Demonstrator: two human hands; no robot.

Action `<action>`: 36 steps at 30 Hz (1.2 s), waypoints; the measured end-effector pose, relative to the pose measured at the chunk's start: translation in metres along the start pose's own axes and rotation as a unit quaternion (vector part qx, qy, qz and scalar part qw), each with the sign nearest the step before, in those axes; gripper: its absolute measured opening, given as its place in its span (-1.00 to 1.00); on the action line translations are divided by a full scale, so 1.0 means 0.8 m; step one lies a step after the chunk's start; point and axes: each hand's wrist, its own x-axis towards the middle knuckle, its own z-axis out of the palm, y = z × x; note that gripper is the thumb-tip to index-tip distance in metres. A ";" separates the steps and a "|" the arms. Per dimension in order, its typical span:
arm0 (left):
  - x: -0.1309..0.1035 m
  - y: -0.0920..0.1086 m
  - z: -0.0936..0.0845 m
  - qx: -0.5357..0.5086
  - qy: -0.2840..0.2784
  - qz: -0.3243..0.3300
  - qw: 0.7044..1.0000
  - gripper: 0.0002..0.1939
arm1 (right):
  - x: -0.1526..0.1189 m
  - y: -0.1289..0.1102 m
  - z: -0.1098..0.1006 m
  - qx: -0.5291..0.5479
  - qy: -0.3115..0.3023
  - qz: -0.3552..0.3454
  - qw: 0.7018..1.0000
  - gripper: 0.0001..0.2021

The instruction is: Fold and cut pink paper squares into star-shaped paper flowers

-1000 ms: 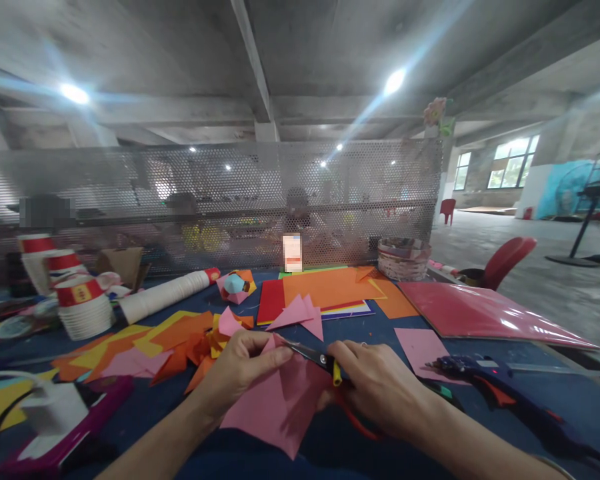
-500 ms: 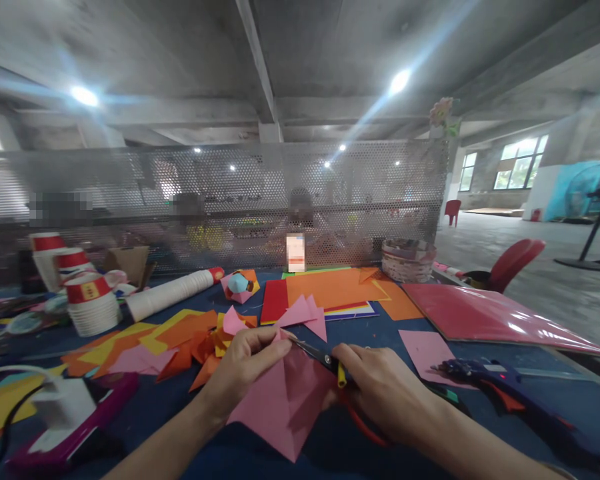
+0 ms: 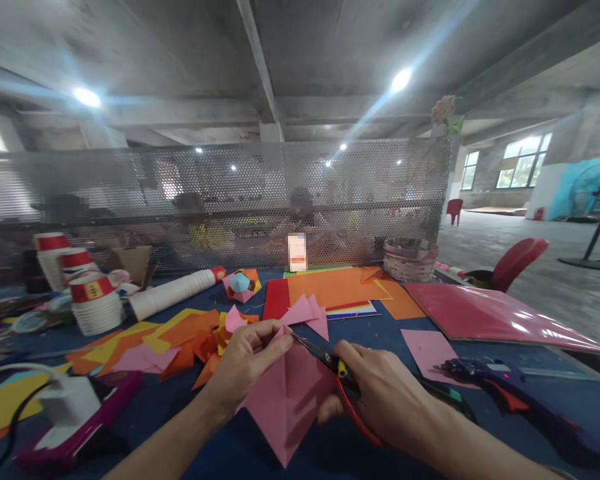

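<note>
The left hand point(image 3: 253, 357) pinches pink paper point(image 3: 286, 407) whose bottom tip has swung left. The right hand point(image 3: 375, 377) grips scissors point(image 3: 329, 360).

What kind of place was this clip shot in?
Probably a craft workshop, judging by the scissors held to a pink sheet, the glue gun on the blue table, and the bare concrete ceiling overhead.

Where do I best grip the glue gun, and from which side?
By the dark handle of the glue gun, likely from the near right: the handle slants that way, the orange trigger on its near-left edge. Keep off the nozzle, which points left over the pink sheet; the red light suggests possible heat. The right hand holds scissors.
</note>
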 end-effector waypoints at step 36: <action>-0.007 0.000 0.009 -0.026 0.002 -0.006 1.000 -0.73 | -0.002 -0.006 0.006 -0.028 0.017 -0.003 0.999 -0.73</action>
